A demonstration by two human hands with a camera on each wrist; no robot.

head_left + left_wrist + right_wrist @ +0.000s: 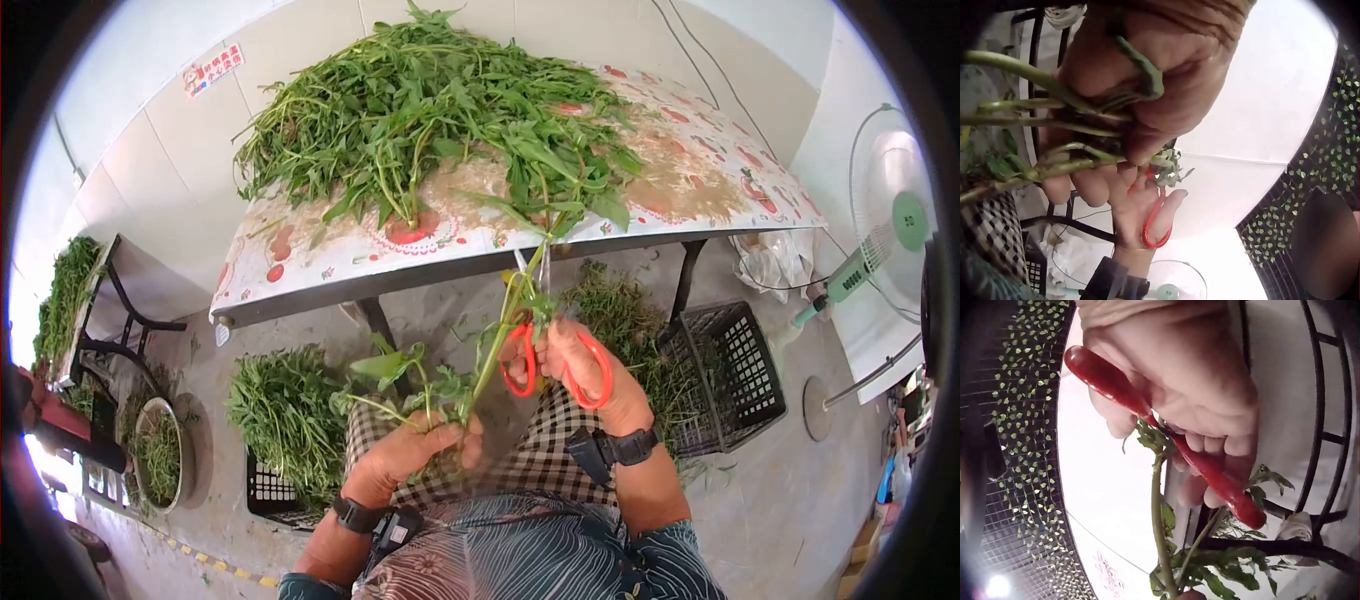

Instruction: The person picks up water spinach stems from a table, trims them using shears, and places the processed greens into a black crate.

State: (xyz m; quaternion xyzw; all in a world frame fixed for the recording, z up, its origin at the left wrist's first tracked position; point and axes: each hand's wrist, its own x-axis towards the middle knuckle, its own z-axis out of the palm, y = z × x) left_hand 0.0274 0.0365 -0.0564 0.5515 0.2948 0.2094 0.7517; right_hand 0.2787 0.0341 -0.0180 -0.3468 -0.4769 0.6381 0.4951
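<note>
My left hand [410,452] grips several green stems [1066,165] of a leafy plant, low over the checked cloth on my lap. From there one long stem [493,350] slants up toward the table edge. Beside it my right hand [612,385] holds scissors [1213,475] with red handles, fingers curled round the loops. Their blades point away toward the table and partly overlap the greens in the head view. In the right wrist view a leafy stem tip [1157,440] shows right by the fingers at the scissors.
A big heap of leafy greens [400,110] covers much of the patterned table [720,185] ahead. A crate of greens [285,415] stands at left, a black crate [745,365] at right. Trimmings [610,300] lie under the table. A fan [905,220] stands far right.
</note>
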